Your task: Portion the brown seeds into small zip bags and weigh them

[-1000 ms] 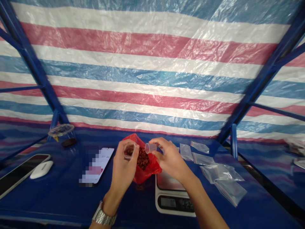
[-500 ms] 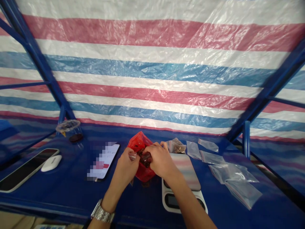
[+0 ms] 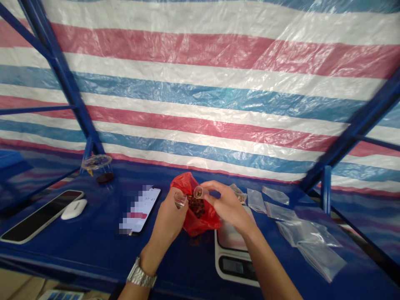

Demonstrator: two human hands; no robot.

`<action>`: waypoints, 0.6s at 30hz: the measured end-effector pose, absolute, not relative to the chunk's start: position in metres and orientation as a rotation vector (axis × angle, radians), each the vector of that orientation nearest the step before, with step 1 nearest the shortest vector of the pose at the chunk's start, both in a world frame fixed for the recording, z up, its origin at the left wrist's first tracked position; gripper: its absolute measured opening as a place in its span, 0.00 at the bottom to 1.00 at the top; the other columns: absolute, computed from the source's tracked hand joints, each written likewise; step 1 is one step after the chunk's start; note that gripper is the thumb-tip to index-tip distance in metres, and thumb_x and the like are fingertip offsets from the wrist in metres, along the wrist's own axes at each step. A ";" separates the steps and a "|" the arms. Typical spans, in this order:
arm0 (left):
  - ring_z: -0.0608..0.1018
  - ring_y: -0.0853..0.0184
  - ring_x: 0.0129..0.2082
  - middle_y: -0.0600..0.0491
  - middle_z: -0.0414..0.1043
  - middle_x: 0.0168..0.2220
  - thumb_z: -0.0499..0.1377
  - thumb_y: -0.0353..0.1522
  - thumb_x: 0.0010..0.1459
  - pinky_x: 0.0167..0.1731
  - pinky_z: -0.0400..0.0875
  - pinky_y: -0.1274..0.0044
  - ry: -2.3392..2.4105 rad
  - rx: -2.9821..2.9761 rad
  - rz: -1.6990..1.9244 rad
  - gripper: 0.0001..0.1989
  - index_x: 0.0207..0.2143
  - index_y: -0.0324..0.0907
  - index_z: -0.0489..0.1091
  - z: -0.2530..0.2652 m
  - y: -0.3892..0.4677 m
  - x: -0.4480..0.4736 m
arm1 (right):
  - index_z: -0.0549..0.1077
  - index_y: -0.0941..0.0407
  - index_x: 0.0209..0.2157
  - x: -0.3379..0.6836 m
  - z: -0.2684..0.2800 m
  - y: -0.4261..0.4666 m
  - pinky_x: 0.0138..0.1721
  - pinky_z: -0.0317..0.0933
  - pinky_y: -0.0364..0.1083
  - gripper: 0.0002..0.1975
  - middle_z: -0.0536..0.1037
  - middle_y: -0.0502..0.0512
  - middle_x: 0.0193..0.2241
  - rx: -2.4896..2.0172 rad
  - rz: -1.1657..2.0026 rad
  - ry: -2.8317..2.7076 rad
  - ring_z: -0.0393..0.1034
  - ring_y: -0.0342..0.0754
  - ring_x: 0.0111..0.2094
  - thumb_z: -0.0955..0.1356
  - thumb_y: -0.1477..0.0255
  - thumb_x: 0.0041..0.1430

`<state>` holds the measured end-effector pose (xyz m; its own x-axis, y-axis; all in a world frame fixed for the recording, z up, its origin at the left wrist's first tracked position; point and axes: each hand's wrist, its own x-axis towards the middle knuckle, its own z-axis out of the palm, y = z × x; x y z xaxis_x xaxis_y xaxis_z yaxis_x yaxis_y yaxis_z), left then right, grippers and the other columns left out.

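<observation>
A red plastic bag (image 3: 184,182) stands wide open on the blue table (image 3: 106,258), with small reddish-brown pieces (image 3: 197,207) heaped inside. My left hand (image 3: 170,214) is closed at the bag's left edge, around a small clear plastic container (image 3: 179,200); whether it also grips the bag, I cannot tell. Between the fingertips of my right hand (image 3: 226,204) is a small clear round cup (image 3: 198,192), held over the bag's mouth with a little brown matter in it. Partly under my right forearm lies a kitchen scale (image 3: 222,266), its lit display unreadable.
A small bag of pieces (image 3: 239,194) lies behind the scale. Several clear zip bags (image 3: 308,233) spread to the right. On the left are a lit phone (image 3: 142,210), a dark phone (image 3: 40,214), a white earbud case (image 3: 74,209) and a lidded plastic cup (image 3: 101,166).
My right hand has lifted out of the red bag with the small cup, uncovering the brown pieces. The bag's mouth now lies wider open toward the right. The view has shifted slightly.
</observation>
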<state>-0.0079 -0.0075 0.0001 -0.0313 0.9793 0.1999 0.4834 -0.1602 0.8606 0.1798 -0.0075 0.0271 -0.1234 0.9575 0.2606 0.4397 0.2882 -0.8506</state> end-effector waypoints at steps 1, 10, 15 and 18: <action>0.79 0.64 0.28 0.55 0.76 0.28 0.58 0.32 0.62 0.31 0.68 0.75 1.562 1.720 1.089 0.03 0.33 0.46 0.66 0.000 -0.009 -0.005 | 0.81 0.52 0.45 0.178 0.032 -0.010 0.57 0.66 0.53 0.15 0.84 0.53 0.47 -1.267 0.760 -1.710 0.77 0.52 0.50 0.67 0.77 0.59; 0.82 0.58 0.34 0.52 0.78 0.33 0.53 0.34 0.68 0.29 0.62 0.75 1.584 1.851 0.887 0.02 0.39 0.48 0.63 0.000 -0.012 0.011 | 0.81 0.48 0.43 0.162 0.048 -0.031 0.55 0.57 0.54 0.23 0.84 0.49 0.48 -1.197 0.167 -2.072 0.75 0.51 0.51 0.66 0.89 0.60; 0.80 0.60 0.32 0.53 0.75 0.32 0.53 0.33 0.67 0.28 0.61 0.75 1.654 1.875 0.850 0.02 0.38 0.48 0.62 0.010 -0.018 0.007 | 0.81 0.48 0.45 0.166 0.050 -0.026 0.54 0.60 0.53 0.18 0.85 0.49 0.48 -1.234 0.215 -2.007 0.76 0.51 0.50 0.68 0.85 0.63; 0.78 0.63 0.29 0.56 0.72 0.29 0.56 0.31 0.63 0.29 0.63 0.76 1.608 1.870 0.927 0.04 0.37 0.47 0.61 0.011 -0.017 0.000 | 0.80 0.48 0.48 0.167 0.044 -0.020 0.56 0.60 0.53 0.16 0.84 0.50 0.49 -1.277 0.243 -1.936 0.76 0.52 0.50 0.70 0.80 0.64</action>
